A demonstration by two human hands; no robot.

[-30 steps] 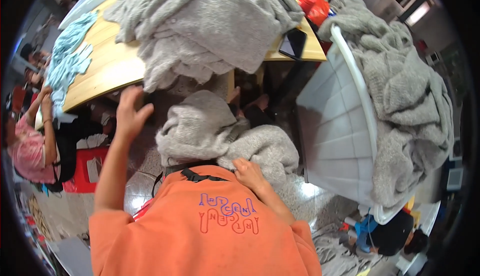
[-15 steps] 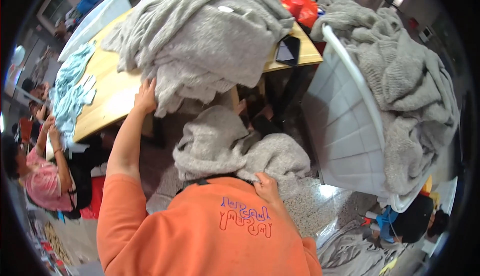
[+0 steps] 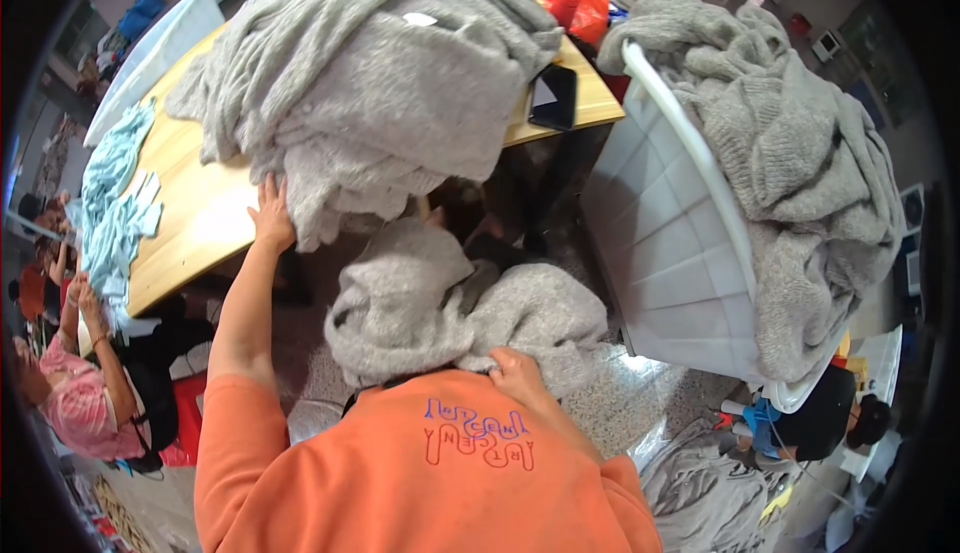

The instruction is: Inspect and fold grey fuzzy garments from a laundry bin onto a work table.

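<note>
A large heap of grey knitwear (image 3: 400, 103) covers the middle of the wooden table (image 3: 195, 218), its lower edge drooping over the near side. At that drooping corner, my left hand (image 3: 272, 215) lies at the table edge with fingers stretched out and thumb apart, touching the knit. More grey knit fabric (image 3: 410, 298) rests bunched across my lap. My right hand (image 3: 515, 368) is closed on the near edge of the grey knit garment (image 3: 545, 318) over my right leg; its fingertips are partly hidden.
A pale plastic bin (image 3: 670, 243) heaped with grey knitwear (image 3: 800, 163) stands on the right. On the table lie a dark phone (image 3: 553, 98) and light-blue garments (image 3: 115, 193). A person in pink (image 3: 95, 413) sits at left; another in black (image 3: 820, 413) is at lower right.
The whole view has shifted slightly, so most things sit further left. My left thumb has spread away from the fingers beside the heap. The right hand stays on the knit at my lap.
</note>
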